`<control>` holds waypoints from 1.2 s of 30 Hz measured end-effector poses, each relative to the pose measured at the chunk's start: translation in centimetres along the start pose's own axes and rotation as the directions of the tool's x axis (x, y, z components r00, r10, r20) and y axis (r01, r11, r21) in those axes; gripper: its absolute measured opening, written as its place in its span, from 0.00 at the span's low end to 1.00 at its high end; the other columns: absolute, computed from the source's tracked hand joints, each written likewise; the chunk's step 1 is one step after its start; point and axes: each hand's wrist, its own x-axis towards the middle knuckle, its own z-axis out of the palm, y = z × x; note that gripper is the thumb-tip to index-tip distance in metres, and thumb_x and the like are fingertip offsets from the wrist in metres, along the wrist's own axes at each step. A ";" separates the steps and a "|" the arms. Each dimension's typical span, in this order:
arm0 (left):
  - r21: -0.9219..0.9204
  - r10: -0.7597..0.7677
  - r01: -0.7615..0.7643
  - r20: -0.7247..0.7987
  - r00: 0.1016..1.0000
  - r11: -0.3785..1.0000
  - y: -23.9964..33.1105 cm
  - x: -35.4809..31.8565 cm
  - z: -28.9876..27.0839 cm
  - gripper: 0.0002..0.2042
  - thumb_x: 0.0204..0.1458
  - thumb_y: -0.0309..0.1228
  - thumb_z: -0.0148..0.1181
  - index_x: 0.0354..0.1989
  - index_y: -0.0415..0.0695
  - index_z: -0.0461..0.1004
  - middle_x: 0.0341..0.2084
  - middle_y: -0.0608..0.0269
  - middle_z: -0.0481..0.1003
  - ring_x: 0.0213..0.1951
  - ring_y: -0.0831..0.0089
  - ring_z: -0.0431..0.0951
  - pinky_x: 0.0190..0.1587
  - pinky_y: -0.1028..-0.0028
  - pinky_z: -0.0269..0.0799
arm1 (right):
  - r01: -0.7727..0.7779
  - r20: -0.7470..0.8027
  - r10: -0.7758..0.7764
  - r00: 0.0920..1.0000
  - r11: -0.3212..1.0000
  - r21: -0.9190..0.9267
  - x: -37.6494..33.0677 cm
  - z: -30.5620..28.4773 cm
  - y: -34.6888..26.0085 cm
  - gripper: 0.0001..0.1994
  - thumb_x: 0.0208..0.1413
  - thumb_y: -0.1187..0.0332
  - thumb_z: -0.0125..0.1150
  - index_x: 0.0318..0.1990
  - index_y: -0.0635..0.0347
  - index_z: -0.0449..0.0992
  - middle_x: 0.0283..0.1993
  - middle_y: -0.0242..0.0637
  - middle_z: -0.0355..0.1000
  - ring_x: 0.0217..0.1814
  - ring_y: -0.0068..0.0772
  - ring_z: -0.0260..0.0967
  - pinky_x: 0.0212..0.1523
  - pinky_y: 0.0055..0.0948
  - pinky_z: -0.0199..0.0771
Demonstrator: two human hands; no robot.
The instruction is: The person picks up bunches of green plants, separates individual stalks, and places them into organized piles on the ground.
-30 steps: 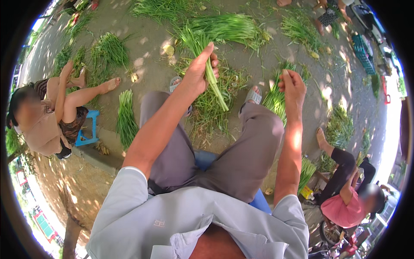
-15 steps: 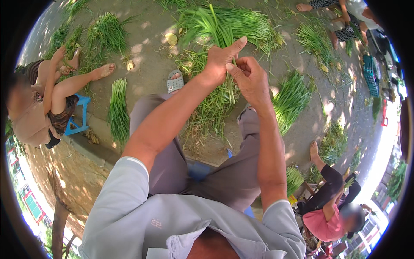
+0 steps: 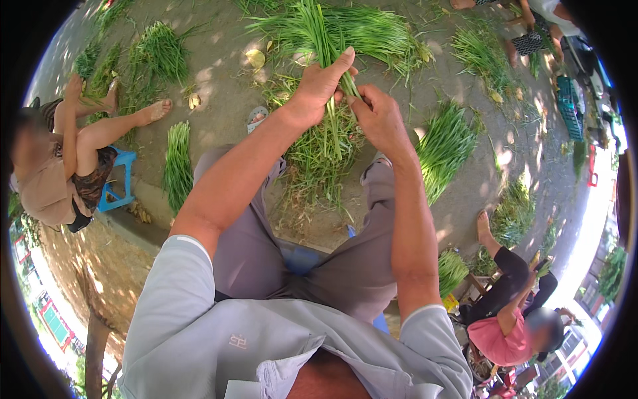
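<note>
Head view: green stalks (image 3: 321, 41) in the grip of left hand (image 3: 320, 85) and right hand (image 3: 381, 120)

Two hands (image 3: 321, 88) meet at one bunch of stalks (image 3: 319, 33). Left of them are one beige-topped co-worker (image 3: 48, 185) and one blue stool (image 3: 125, 158); right, one teal crate (image 3: 569, 110) and one pink-shirted co-worker (image 3: 495, 339).

- Grey pavement (image 3: 222, 100) stretches out here, dappled with sunlight (image 3: 505, 157)!
- Kerb (image 3: 141, 233) borders brown earth (image 3: 73, 263) on the left.
- Tree trunk (image 3: 96, 349) at lower left.
- Blue stool (image 3: 123, 183) left, teal crate (image 3: 569, 110) far right!
</note>
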 end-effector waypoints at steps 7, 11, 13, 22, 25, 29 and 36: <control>-0.142 -0.002 0.002 -0.004 1.000 0.990 1.1 0.8 -1.6 0.22 0.55 0.53 0.64 0.33 0.42 0.77 0.24 0.68 0.75 0.18 0.83 0.65 0.22 0.79 0.61 | -0.099 0.070 0.095 0.993 0.994 0.050 -0.7 0.1 -0.5 0.09 0.61 0.68 0.58 0.38 0.67 0.74 0.23 0.29 0.63 0.25 0.20 0.58 0.26 0.30 0.59; -0.248 -0.014 0.008 -0.022 1.000 0.969 2.1 1.0 -2.7 0.19 0.53 0.48 0.69 0.33 0.42 0.78 0.25 0.67 0.77 0.16 0.83 0.63 0.20 0.78 0.58 | -0.170 0.104 0.157 0.982 0.977 0.127 -0.8 0.8 -1.8 0.08 0.63 0.68 0.57 0.39 0.66 0.74 0.24 0.26 0.64 0.24 0.16 0.58 0.24 0.24 0.59; -0.279 -0.027 0.008 -0.062 0.998 0.960 2.8 1.1 -3.1 0.18 0.52 0.46 0.70 0.33 0.42 0.78 0.25 0.67 0.77 0.16 0.83 0.62 0.20 0.77 0.56 | -0.175 0.130 0.159 0.979 0.977 0.120 -0.8 1.1 -2.4 0.09 0.63 0.67 0.57 0.40 0.65 0.74 0.24 0.25 0.64 0.24 0.15 0.58 0.24 0.23 0.59; -0.366 -0.003 -0.014 -0.046 0.999 0.930 4.5 0.9 -4.6 0.11 0.54 0.38 0.69 0.32 0.43 0.79 0.25 0.68 0.79 0.15 0.83 0.62 0.19 0.77 0.55 | -0.172 0.243 0.168 0.956 0.985 -0.003 0.3 1.2 -4.4 0.11 0.64 0.63 0.57 0.44 0.64 0.75 0.24 0.25 0.65 0.24 0.16 0.62 0.26 0.21 0.62; -0.348 0.022 -0.034 -0.037 0.999 0.937 4.4 0.9 -4.6 0.11 0.54 0.38 0.69 0.32 0.43 0.79 0.25 0.67 0.79 0.15 0.84 0.62 0.19 0.77 0.55 | -0.136 0.167 0.136 0.977 0.991 -0.010 0.2 1.9 -3.5 0.15 0.64 0.60 0.58 0.43 0.66 0.75 0.27 0.26 0.67 0.29 0.17 0.63 0.29 0.23 0.62; -0.300 0.018 -0.025 -0.025 1.000 0.954 4.2 0.9 -3.8 0.11 0.54 0.37 0.69 0.34 0.41 0.79 0.25 0.66 0.79 0.15 0.84 0.63 0.18 0.79 0.56 | -0.108 0.025 0.105 0.994 0.987 0.121 -0.4 2.5 -1.4 0.20 0.63 0.55 0.59 0.49 0.66 0.76 0.35 0.32 0.73 0.36 0.19 0.65 0.36 0.25 0.65; -0.297 -0.013 0.024 0.040 0.999 0.955 2.4 1.9 -2.6 0.13 0.55 0.38 0.68 0.37 0.40 0.78 0.23 0.68 0.76 0.16 0.84 0.63 0.18 0.80 0.58 | -0.261 0.279 0.136 0.951 0.837 0.481 0.1 2.7 -3.0 0.20 0.66 0.54 0.56 0.52 0.64 0.73 0.38 0.31 0.72 0.37 0.22 0.69 0.37 0.26 0.71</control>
